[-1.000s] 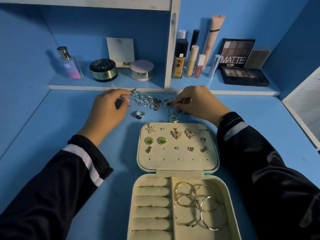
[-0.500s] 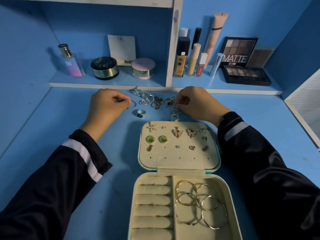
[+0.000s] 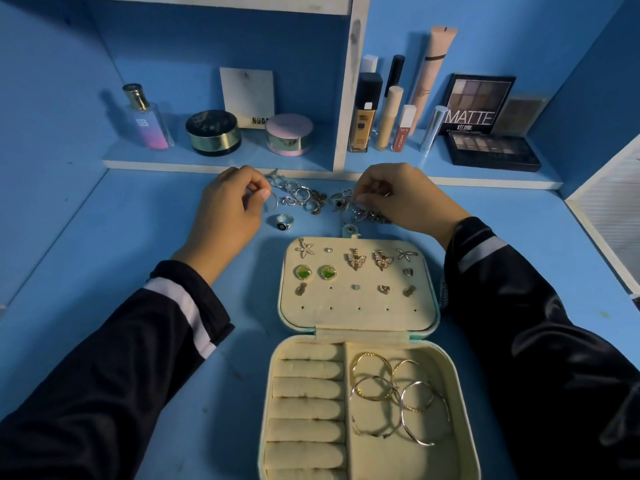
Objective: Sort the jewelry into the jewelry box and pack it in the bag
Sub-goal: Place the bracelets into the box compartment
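An open cream jewelry box (image 3: 356, 320) lies on the blue desk, several earrings pinned to its lid panel and several hoop earrings (image 3: 398, 400) in the right compartment beside empty ring rolls (image 3: 308, 389). Beyond the box lies a pile of loose rings and chains (image 3: 304, 197), with a dark-stone ring (image 3: 284, 221) set apart. My left hand (image 3: 228, 209) pinches a thin hoop (image 3: 273, 202) at the pile's left edge. My right hand (image 3: 398, 199) pinches a small piece at the pile's right side; what the piece is stays hidden by the fingers.
A low shelf behind the pile carries a perfume bottle (image 3: 147, 117), two round jars (image 3: 213, 133), foundation and lip tubes (image 3: 367, 112) and eyeshadow palettes (image 3: 491, 152). A white slatted panel (image 3: 609, 209) stands at the right edge. No bag is in view.
My left hand has closed its fingers on the thin hoop and drawn slightly left. My right hand has stayed over the pile's right side, fingers working on a small piece.
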### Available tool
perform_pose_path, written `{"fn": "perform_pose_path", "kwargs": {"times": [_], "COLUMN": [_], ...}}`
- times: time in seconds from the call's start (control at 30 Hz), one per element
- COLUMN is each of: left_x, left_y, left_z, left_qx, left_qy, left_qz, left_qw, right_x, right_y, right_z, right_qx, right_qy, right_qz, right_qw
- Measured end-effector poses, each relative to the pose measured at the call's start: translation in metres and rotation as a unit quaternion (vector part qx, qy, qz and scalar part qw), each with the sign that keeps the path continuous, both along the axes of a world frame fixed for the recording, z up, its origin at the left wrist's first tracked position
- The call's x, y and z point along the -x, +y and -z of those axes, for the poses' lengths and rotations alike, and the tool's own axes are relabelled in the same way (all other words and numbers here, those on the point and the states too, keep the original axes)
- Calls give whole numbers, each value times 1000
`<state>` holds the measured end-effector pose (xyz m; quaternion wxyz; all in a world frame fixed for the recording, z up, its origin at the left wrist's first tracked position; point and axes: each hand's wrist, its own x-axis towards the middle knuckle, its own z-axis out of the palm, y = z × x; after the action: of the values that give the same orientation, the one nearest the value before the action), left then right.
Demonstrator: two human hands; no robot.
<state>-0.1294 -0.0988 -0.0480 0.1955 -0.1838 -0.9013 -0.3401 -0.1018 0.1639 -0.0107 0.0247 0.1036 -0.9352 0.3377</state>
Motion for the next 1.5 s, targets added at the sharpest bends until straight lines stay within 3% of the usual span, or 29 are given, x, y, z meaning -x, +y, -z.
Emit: {"fn": "perform_pose_path", "kwargs": {"times": [0.2, 0.43, 0.6, 0.87, 1.03, 1.33, 1.5], "left_x": [-9, -32, -63, -135, -171, -195, -198], "left_y": [0, 5, 17, 38, 47, 50, 51], "left_z": [-6, -13, -21, -32, -40, -55, -57], "left_qx": [-42, -130, -198, -224, -173, 67, 115], "left_qy": [31, -40, -75, -136, -186, -211, -233], "left_qz": [-6, 2, 60, 153, 229, 303, 319], "left_qw": [999, 991, 976, 953, 940, 927, 911], "right_x": [-9, -37, -70, -123, -155, -191, -201], "right_y": [6, 14, 15, 19, 17, 19, 20], "right_z": [-8, -7, -12, -18, -20, -20, -21], "right_qx": [36, 91, 118, 191, 203, 207, 202], "right_qy": [17, 24, 30, 19, 7, -18, -39], "right_qz": [41, 77, 100, 99, 85, 47, 29], "right_qw": [998, 993, 987, 976, 975, 977, 978]}}
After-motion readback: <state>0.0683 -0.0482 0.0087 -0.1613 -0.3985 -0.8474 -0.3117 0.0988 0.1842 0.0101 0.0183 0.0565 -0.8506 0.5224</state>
